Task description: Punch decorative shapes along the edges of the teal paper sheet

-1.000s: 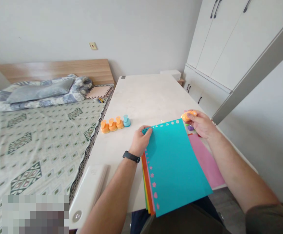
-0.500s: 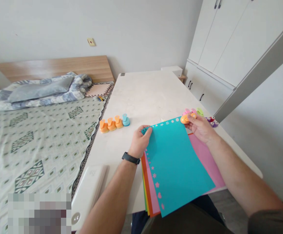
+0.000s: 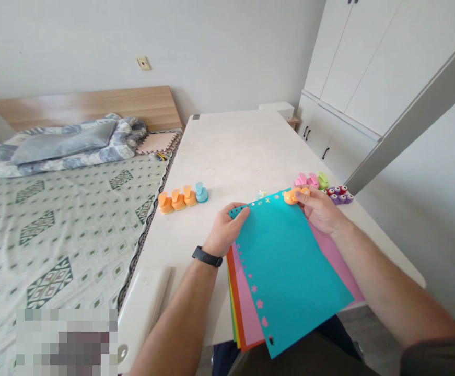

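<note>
While pinching the top left corner of a teal paper sheet (image 3: pixel 290 277) between thumb and curled fingers of the left hand (image 3: pixel 224 230), closing the right hand (image 3: pixel 321 211) around an orange craft punch (image 3: pixel 293 196) seated on that sheet's top edge. Small punched shapes running along the top and left margins, with pink, orange, yellow and green sheets (image 3: pixel 246 321) fanning out underneath, all held above a white table (image 3: pixel 227 151). Beyond the left hand, orange punches (image 3: pixel 174 201) and a blue punch (image 3: pixel 201 193) standing in a row; past the right hand, pink and green punches (image 3: pixel 309 180) and purple punches (image 3: pixel 339 196) sitting near the table's edge. Black watch (image 3: pixel 207 256) wrapping the left wrist.
</note>
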A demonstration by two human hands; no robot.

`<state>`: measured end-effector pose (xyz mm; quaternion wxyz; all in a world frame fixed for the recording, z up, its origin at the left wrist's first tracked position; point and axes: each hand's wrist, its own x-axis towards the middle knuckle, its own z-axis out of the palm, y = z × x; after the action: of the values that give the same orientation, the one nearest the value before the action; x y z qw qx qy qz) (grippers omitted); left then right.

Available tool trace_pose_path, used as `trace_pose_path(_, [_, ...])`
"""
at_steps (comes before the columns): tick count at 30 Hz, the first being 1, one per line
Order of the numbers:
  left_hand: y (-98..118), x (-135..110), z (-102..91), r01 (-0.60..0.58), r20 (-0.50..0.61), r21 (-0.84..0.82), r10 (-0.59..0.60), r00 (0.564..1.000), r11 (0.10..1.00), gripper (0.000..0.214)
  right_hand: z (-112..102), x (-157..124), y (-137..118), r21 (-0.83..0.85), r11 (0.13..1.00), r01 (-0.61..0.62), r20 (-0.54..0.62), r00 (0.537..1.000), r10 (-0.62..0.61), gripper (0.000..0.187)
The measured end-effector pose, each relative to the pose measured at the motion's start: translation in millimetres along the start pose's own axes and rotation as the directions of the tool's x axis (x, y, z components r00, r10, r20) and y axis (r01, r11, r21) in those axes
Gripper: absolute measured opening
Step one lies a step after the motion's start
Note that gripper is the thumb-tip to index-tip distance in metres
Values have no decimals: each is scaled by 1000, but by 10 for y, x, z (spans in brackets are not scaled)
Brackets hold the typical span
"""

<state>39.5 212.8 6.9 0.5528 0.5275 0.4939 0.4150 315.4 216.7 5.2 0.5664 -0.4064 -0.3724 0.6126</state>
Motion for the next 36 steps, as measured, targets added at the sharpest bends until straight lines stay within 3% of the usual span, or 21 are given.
trace_pose_path(4, [65, 23, -111, -12, 71, -100, 20, 997, 995, 53, -20, 16, -50, -56, 998, -6, 26, 1000, 8, 31])
trace_pose_path(8, [78, 60, -194, -26, 44, -214, 36, 998, 977, 55, 10, 85, -122, -81, 996, -28, 36, 999, 31, 35])
trace_pose_path(13, [33, 55, -151, -38, 126, -54, 44, 991, 998, 56, 190, 114, -143, -195, 975, -109, 169, 975, 143, 47])
trace_pose_path(18, [3, 5, -96, -43, 335, 94, 9, 942, 995, 55, 445, 97, -128, -351, 935, -50, 329, 928, 173, 52])
trace_pose_path(20, [-15, -2, -101, -47, 370, 147, -11, 929, 988, 52, 525, 108, -104, -412, 911, 2, 372, 913, 166, 53])
trace_pose_path(24, [-70, 28, -137, -26, 349, 214, -51, 936, 977, 47, 599, 143, -1, -493, 865, 87, 396, 909, 135, 53])
trace_pose_path(29, [-112, 64, -151, -3, 290, 256, -74, 954, 967, 44, 602, 129, 83, -444, 894, 54, 374, 918, 130, 53])
trace_pose_path(36, [-80, 9, -71, 39, 289, 241, -110, 951, 970, 45, 595, 65, 83, -368, 929, 52, 372, 923, 96, 44])
